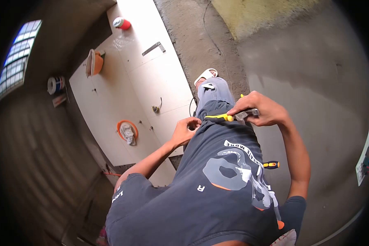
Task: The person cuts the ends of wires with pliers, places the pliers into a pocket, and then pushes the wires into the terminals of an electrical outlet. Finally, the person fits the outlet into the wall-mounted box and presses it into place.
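My right hand (pixel 261 109) is closed around a pair of pliers with yellow handles (pixel 223 117), held level just in front of my dark T-shirt. My left hand (pixel 186 128) is curled next to the handle tips, fingers pinched on something too small to make out. Both hands meet at waist height above my grey trouser leg and white sandal (pixel 205 76). A screwdriver with an orange and black handle (pixel 271 165) sticks out at my right hip.
A tiled wall surface (pixel 123 94) runs along the left, with an orange bowl (pixel 95 62), a red cup (pixel 122 23), a metal bracket (pixel 153 48) and an orange ring with cloth (pixel 127 131). Tape rolls (pixel 55 84) lie further left. Bare concrete floor (pixel 315 82) fills the right.
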Demonstrator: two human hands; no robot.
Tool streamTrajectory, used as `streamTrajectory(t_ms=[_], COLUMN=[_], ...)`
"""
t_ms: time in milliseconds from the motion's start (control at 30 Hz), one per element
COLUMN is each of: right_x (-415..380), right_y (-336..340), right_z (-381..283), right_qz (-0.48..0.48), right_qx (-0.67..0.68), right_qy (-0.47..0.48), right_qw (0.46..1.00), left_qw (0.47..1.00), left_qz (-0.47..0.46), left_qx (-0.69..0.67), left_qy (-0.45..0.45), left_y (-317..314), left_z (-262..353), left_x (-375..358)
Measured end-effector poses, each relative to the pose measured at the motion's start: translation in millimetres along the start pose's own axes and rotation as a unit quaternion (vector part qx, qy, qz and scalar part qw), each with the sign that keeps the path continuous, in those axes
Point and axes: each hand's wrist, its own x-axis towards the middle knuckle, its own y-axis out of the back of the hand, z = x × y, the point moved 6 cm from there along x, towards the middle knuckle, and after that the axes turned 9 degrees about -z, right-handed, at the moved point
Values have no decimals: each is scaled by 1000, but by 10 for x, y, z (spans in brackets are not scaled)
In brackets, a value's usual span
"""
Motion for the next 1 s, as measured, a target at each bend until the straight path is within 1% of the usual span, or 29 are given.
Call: streamTrajectory(t_ms=[33,100,167,233,300,333,367,433,467,533,567,633,667,733,767,833,867,933,967,1000], right_x=[21,72,128,178,207,228,244,255,255,260,260,250,263,275,280,286,277,246,248,258], right_y=[24,69,93,89,95,107,108,113,110,105,103,103,99,81,70,75,80,72,70,57], right_z=[-38,-75,-128,-156,-215,-255,-291,-307,-314,-328,-331,-330,-346,-350,-341,-342,-343,-333,-320,-310], right_qz=[-13,-48,-73,-92,-96,-98,-108,-120,-122,-125,-128,-131,-130,-129,-128,-125,-125,-121,-103,-87], right_qx=[-5,11,-9,-27,-43,-46,-57,-71,-73,-78,-80,-85,-91,-97,-98,-100,-102,-100,-108,-116], right_qy=[0,-9,-3,5,19,19,8,-2,-1,2,-2,-6,-2,3,6,13,11,6,16,28], right_qw=[1000,999,997,995,994,994,992,990,990,989,989,988,987,987,987,987,987,988,989,989], left_qw=[1000,1000,997,997,1000,1000,1000,996,996,978,978,928,927,900,900,842,840,891,889,905], left_qz=[2,21,52,59,28,22,24,54,56,53,56,54,56,14,15,58,56,35,34,33], left_qx=[4,-12,-20,-9,3,-14,-16,47,45,186,185,336,336,405,406,449,452,407,408,382], left_qy=[-14,-2,58,52,12,-12,-13,-56,-57,-73,-75,-154,-155,-158,-158,-293,-294,-201,-203,-184], left_y=[-16,-17,17,45,42,38,38,70,83,107,134,99,125,100,98,35,54,123,129,154], left_z=[22,41,-18,4,156,42,46,128,147,239,234,315,381,504,433,376,415,406,460,490], left_x=[-8,-10,9,0,-39,8,14,47,81,163,183,207,235,277,312,311,320,391,385,375])
